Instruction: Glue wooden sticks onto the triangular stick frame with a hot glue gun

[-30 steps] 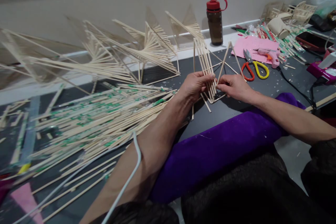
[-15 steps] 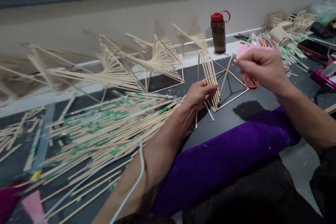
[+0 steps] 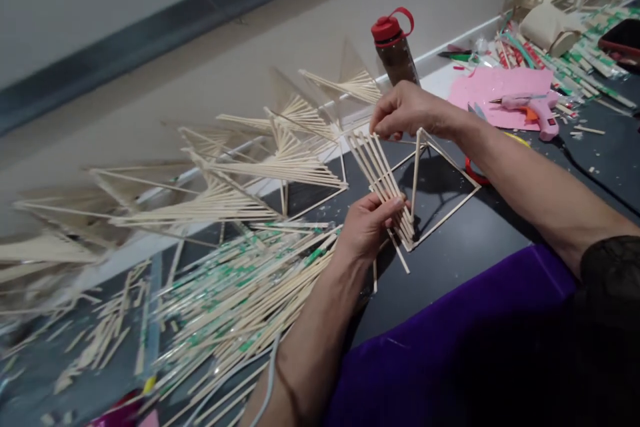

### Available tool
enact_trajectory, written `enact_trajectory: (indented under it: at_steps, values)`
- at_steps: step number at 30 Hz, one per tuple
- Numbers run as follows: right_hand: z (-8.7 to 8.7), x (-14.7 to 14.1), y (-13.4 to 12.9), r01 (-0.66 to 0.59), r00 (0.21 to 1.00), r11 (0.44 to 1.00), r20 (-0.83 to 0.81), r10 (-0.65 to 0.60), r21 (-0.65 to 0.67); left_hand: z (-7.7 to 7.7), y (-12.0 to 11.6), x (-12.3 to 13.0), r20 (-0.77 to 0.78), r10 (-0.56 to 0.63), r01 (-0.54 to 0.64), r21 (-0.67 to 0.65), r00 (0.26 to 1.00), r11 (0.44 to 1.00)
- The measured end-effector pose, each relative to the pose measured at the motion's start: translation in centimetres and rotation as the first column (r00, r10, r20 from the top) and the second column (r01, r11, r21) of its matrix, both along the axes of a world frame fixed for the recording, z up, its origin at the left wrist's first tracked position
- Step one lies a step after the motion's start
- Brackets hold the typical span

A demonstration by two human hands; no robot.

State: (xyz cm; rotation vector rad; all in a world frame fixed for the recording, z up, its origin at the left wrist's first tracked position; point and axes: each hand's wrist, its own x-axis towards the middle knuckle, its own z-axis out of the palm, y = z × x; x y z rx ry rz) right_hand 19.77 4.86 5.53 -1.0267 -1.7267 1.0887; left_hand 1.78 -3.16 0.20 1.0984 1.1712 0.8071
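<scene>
Several slanted sticks (image 3: 379, 163) of a wooden frame (image 3: 445, 219), which stands on the counter (image 3: 465, 260) in front of the bottle (image 3: 393, 57), are pinched between the thumb and fingers of the left hand (image 3: 364, 225). Nearer the bottle, the right hand (image 3: 407, 110) has its fingertips pressed together by those sticks' upper ends, though whether that grip pinches anything I cannot tell. Left of the bottle lies a loose pile of sticks (image 3: 250, 283); right of it, a glue gun (image 3: 533, 107) rests partly on a pink sheet (image 3: 500, 83).
</scene>
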Motion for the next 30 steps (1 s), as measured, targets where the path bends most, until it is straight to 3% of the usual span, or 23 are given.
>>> enact_trajectory:
  at_steps: [3,7,16,30]
  values:
    - [-0.7,0.0,0.2,-0.049,0.996,0.999,-0.073,0.049,0.001,0.2,-0.2,0.1,-0.015,0.032,-0.033,-0.036,0.999,0.999]
    - [-1.1,0.2,0.3,-0.018,0.991,0.999,-0.132,0.014,-0.033,0.3,-0.3,0.2,-0.037,0.056,-0.058,-0.055,0.998,0.997]
    - [-2.3,0.0,1.1,-0.053,0.993,0.998,-0.106,0.049,-0.036,0.2,-0.4,0.0,-0.031,0.057,-0.059,-0.071,0.998,0.996]
    - [-1.7,-0.2,0.9,-0.105,0.989,0.991,-0.113,0.096,-0.08,0.0,-0.3,-0.1,-0.006,0.045,-0.046,-0.058,0.999,0.997]
